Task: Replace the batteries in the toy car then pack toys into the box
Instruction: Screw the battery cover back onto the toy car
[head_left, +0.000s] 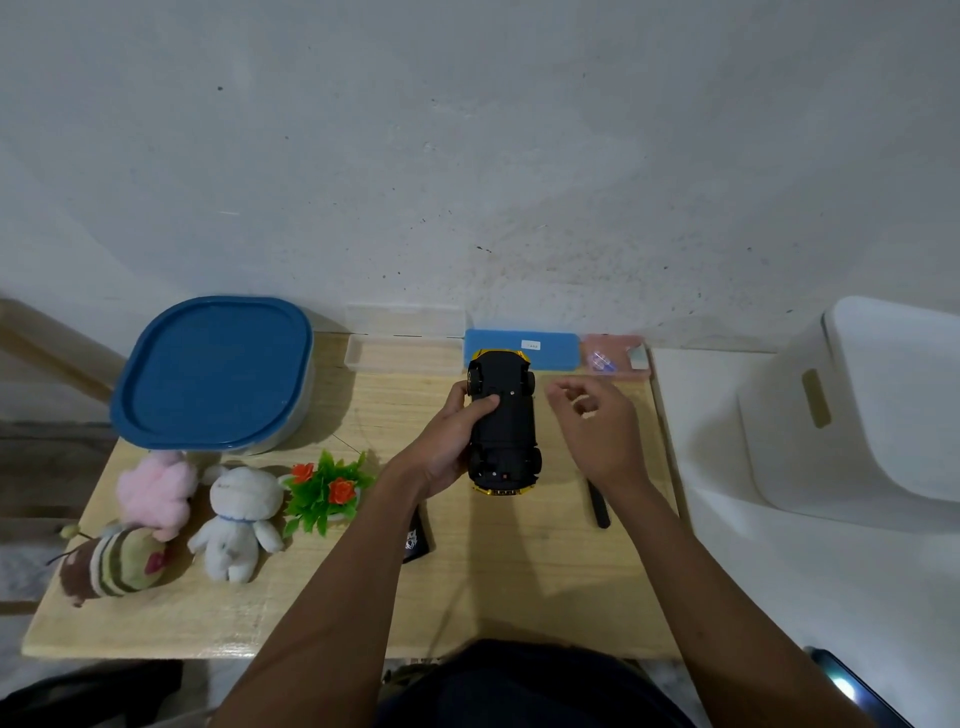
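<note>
The toy car (503, 431) is belly-up, its black underside and four wheels facing you and its yellow body showing only at both ends. It sits over the middle of the wooden table (519, 571), nose-to-tail along your line of sight. Whether it rests on the tabletop or is lifted clear cannot be told.

Your left hand (453, 441) grips it from the left side. The fingers are curled over the underside near the far axle, and the palm is against the car's flank.

Your right hand (597, 426) hangs just beside the car on the right and does not touch it. Its fingers are loosely curled and the thumb and forefinger are drawn close together. Whether they pinch something small cannot be told.

A thin black tool (598, 506) lies on the table under your right wrist. A small black packet (418, 540) peeks out beneath your left forearm.

Along the far edge stand a clear tray (405, 356), a blue case (550, 348) and a small pink container (613, 356).

To the left sits the box (213, 374) with its blue lid on. In front of it are a pink plush (156, 488), a white plush (239, 519), a striped plush (114, 566) and a little artificial plant (327, 488).
</note>
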